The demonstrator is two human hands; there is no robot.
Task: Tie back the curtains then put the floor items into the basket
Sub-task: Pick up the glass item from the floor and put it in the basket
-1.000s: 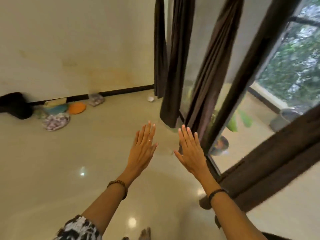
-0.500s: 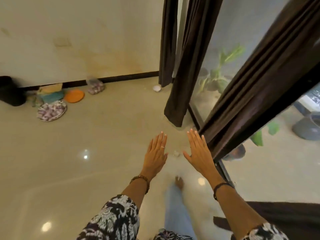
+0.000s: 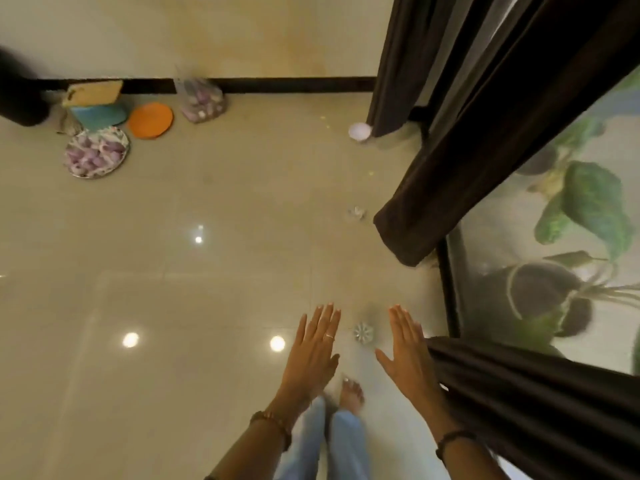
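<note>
My left hand (image 3: 313,351) and my right hand (image 3: 407,355) are held out flat over the floor, fingers apart, holding nothing. Between them on the tiles lies a small ribbed silver item (image 3: 363,331). A little clear item (image 3: 356,213) lies farther ahead near a hanging dark brown curtain (image 3: 460,140). A white bowl-like item (image 3: 359,130) sits by the foot of another dark curtain panel (image 3: 398,64). A third curtain fold (image 3: 540,403) runs just right of my right hand. No basket is in view.
By the far wall at left lie an orange plate (image 3: 151,119), a patterned plate of purple pieces (image 3: 96,152), a teal box with a board on it (image 3: 95,105) and a clear bag (image 3: 202,100). A glass door with potted plants (image 3: 568,216) behind is at right.
The view has tipped down toward the floor and moved forward. Both hands have dropped lower in the view, still flat and apart. The small silver item now lies between them.
</note>
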